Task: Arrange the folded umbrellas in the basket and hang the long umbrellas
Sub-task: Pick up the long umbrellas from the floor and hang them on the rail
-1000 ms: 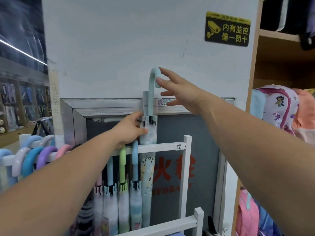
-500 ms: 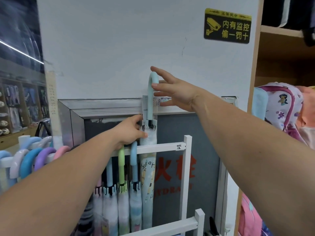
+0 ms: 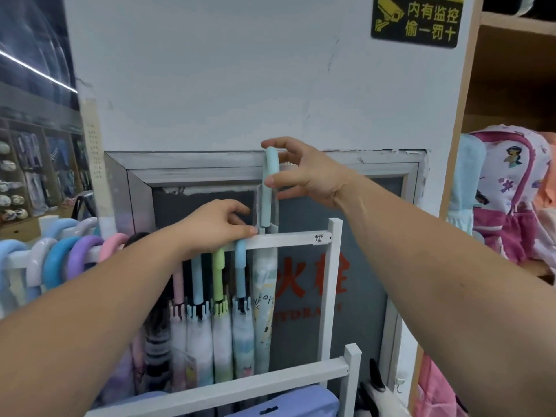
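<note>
A long umbrella [image 3: 264, 299] with a pale printed canopy and a light teal hooked handle [image 3: 270, 188] stands upright behind the white rack's top rail [image 3: 288, 238]. My right hand [image 3: 304, 173] grips the curved top of that handle. My left hand [image 3: 221, 227] pinches the umbrella just below the handle, at rail height. Several other long umbrellas [image 3: 221, 320] hang from the rail by pastel hooks to the left of it. No basket or folded umbrella is in view.
More pastel handles [image 3: 60, 257] crowd the rail's left end. The rack's right post [image 3: 332, 290] stands just right of the held umbrella, with a lower rail [image 3: 270, 383] in front. Behind is a grey hydrant cabinet door [image 3: 370, 266]. Backpacks [image 3: 511, 191] hang at right.
The held umbrella has come down, so its handle's base now sits at the rail. My right hand has gone from touching the hook with flat fingers to gripping it.
</note>
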